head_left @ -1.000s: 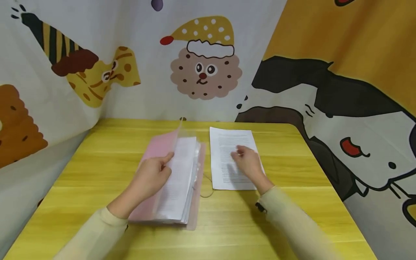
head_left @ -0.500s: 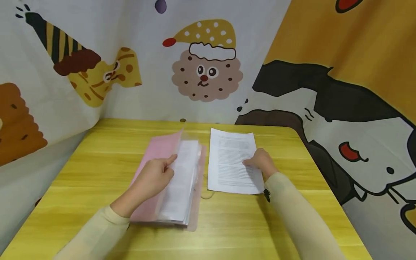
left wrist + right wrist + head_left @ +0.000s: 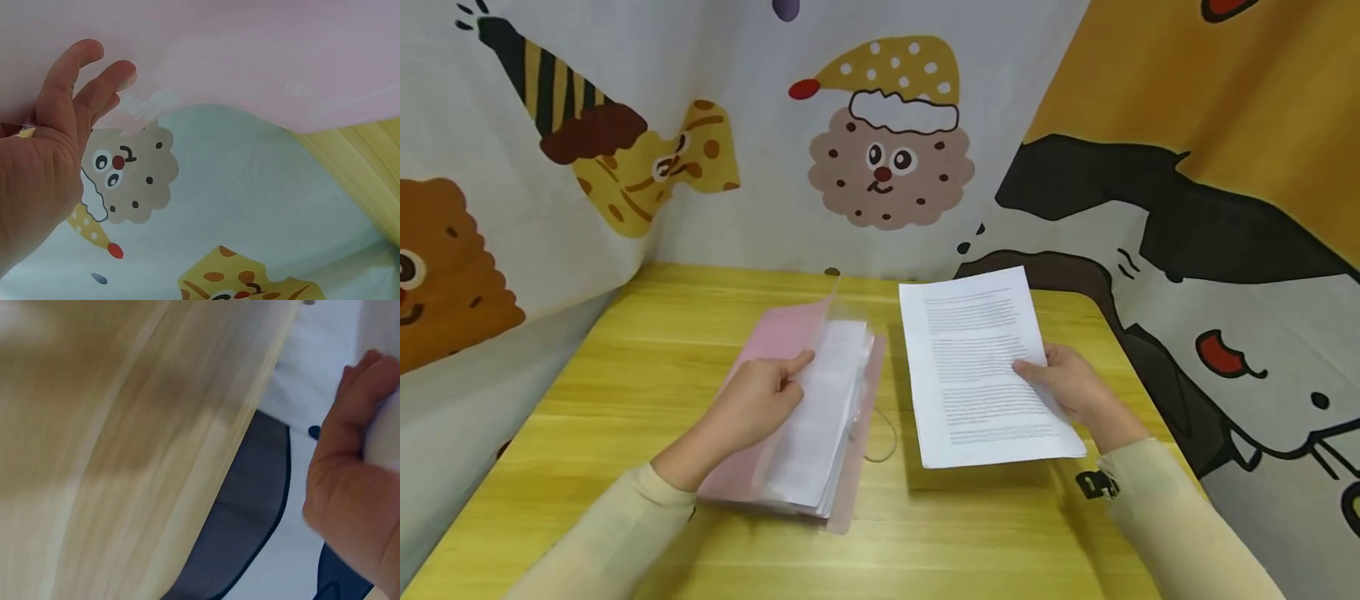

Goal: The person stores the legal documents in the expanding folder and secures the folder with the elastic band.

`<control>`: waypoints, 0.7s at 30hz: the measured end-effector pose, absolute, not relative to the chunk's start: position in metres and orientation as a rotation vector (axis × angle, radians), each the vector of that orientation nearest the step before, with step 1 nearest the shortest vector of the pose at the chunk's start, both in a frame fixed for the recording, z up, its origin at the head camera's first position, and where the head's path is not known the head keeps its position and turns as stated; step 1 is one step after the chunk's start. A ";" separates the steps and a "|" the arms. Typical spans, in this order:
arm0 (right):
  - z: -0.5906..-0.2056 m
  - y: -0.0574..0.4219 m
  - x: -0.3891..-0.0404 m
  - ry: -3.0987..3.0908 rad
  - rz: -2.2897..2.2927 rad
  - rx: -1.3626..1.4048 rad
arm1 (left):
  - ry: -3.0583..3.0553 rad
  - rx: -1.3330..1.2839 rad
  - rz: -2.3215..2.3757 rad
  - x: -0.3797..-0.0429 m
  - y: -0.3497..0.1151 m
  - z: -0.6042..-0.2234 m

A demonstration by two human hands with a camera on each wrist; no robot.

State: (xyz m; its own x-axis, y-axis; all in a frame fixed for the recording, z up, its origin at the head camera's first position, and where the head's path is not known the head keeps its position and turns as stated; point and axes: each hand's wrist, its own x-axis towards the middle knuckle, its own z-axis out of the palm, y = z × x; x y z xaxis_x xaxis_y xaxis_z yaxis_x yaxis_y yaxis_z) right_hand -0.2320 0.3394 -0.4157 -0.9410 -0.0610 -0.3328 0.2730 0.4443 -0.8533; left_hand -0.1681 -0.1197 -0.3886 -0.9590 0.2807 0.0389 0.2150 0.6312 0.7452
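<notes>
My left hand [image 3: 760, 400] pinches the raised pink cover of a folder [image 3: 782, 329], thumb on the inner side. In the left wrist view, fingers [image 3: 69, 81] lie against the outside of that cover [image 3: 219, 56]. White printed papers [image 3: 823, 400] in clear sleeves lie inside the folder. My right hand [image 3: 1071, 383] grips a printed sheet of paper [image 3: 977, 375] by its right edge, thumb on top and fingers behind it. The sheet is lifted off the table and slightly tilted. In the right wrist view the right hand [image 3: 350, 469] is curled round the paper's edge.
A thin elastic loop [image 3: 887, 442] trails from the folder's right edge onto the yellow wood-grain table [image 3: 962, 542]. Behind and to the right hangs a cartoon-printed curtain [image 3: 737, 225], touching the table's far edge.
My right hand has moved to the right edge of the printed sheet, taken hold of it and raised it from the table. The left hand keeps holding the folder cover.
</notes>
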 end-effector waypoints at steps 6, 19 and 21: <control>-0.421 0.309 -0.223 2.083 -1.693 0.027 | 2.781 0.466 1.240 -0.167 -0.119 -0.391; -0.400 0.251 -0.206 2.112 -1.594 -0.024 | 2.855 0.456 1.201 -0.165 -0.096 -0.399; -0.406 0.237 -0.206 2.146 -1.621 0.027 | 2.863 0.463 1.177 -0.164 -0.091 -0.401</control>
State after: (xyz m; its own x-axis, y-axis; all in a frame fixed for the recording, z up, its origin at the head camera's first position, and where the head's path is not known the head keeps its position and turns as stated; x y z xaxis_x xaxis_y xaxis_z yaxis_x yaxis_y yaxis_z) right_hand -0.2058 0.2365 -0.4064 -0.8994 -0.2480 -0.3599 0.2784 0.3099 -0.9091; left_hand -0.1642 -0.0911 -0.4007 -0.9562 0.2751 0.1004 0.2662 0.6736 0.6895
